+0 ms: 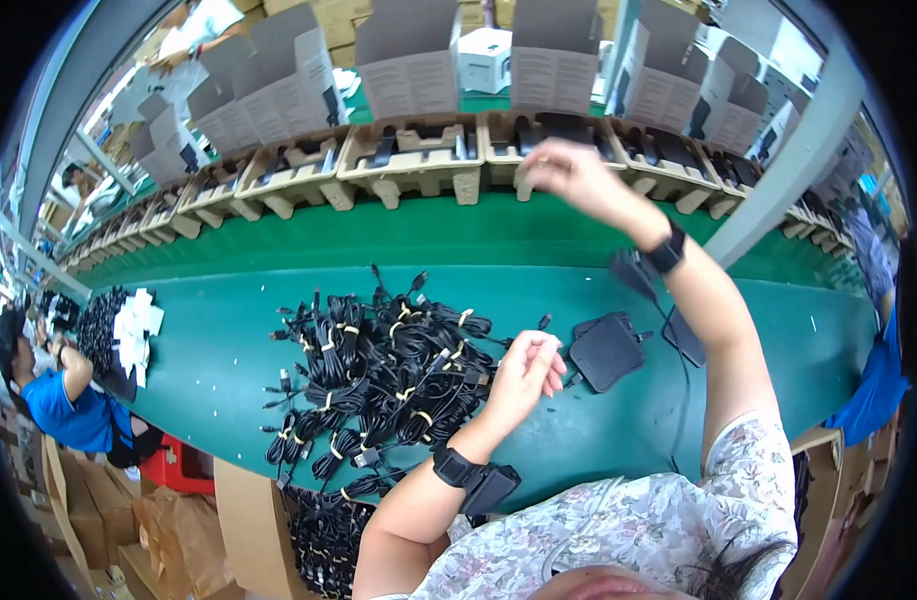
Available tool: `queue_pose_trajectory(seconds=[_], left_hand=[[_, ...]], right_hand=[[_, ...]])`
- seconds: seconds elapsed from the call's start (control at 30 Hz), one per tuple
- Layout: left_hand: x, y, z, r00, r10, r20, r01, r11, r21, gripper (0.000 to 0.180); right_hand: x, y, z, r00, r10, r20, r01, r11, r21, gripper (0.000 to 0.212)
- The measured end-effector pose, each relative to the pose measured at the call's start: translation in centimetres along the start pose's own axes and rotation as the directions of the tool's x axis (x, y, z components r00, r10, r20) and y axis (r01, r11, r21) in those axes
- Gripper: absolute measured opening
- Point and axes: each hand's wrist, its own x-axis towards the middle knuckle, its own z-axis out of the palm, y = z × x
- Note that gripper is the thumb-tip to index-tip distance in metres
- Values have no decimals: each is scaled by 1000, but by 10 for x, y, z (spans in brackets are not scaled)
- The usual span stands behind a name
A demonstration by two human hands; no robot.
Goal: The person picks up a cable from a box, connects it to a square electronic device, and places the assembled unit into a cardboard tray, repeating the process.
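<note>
My left hand (528, 374) is beside the right edge of a big pile of black cables (378, 370) bundled with pale ties. Its fingers are curled in, and whatever they may hold is hidden. Just right of it lie flat black square devices (608, 352), with a short plug showing at the side. My right hand (570, 175) reaches out over the front edge of a brown molded tray (498, 150) holding black parts. Slightly blurred, its fingers are bent but apart, and nothing shows in them. Both wrists wear black straps with small black boxes.
A row of similar molded trays (408, 180) runs along a raised green ledge, with upright grey box flaps (408, 60) behind. A grey metal post (788, 160) stands at right. Far left, a person in blue (73, 405) sits by more cables. Below the table edge is a carton of cables (323, 540).
</note>
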Motion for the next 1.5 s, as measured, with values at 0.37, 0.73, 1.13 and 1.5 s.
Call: queue_pose_trajectory(seconds=[0.37, 0.73, 1.13, 1.5], left_hand=[[4, 1, 2, 999, 49, 3, -48, 986, 159, 25], [5, -9, 3, 999, 35, 37, -43, 970, 238, 23], [-3, 15, 33, 998, -5, 69, -8, 984, 178, 23], [-20, 32, 44, 999, 4, 42, -10, 991, 136, 20]], right_hand=[[-210, -169, -4, 440, -736, 515, 107, 612, 783, 33], [-246, -167, -13, 861, -477, 173, 342, 797, 497, 23], [-180, -282, -48, 895, -345, 281, 437, 801, -409, 49], [-183, -298, -56, 781, -422, 460, 556, 806, -205, 46]])
